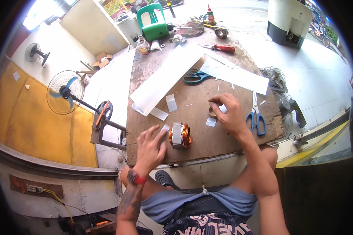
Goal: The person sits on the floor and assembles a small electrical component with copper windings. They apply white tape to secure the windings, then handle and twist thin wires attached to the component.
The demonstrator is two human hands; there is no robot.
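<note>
A motor stator [177, 135] with a grey metal core and orange copper windings sits near the table's front edge. Left of it is my left hand [150, 148], fingers apart, its fingertips beside a small white paper slip [165, 128]. My right hand [230, 113] is curled, thumb and forefinger closed at a small brown ring [212, 113] that looks like a tape roll. Part of that ring is hidden by the fingers. A small white piece [211, 122] lies just below it. Scissors with blue handles [256, 119] lie right of my right hand.
Long white sheets [164, 80] and a white strip [239, 76] lie across the table, with blue-handled scissors [196, 76] between them. Farther back are a red screwdriver [224, 48], a glue bottle [210, 15] and a green part [155, 32]. A fan [65, 92] stands left.
</note>
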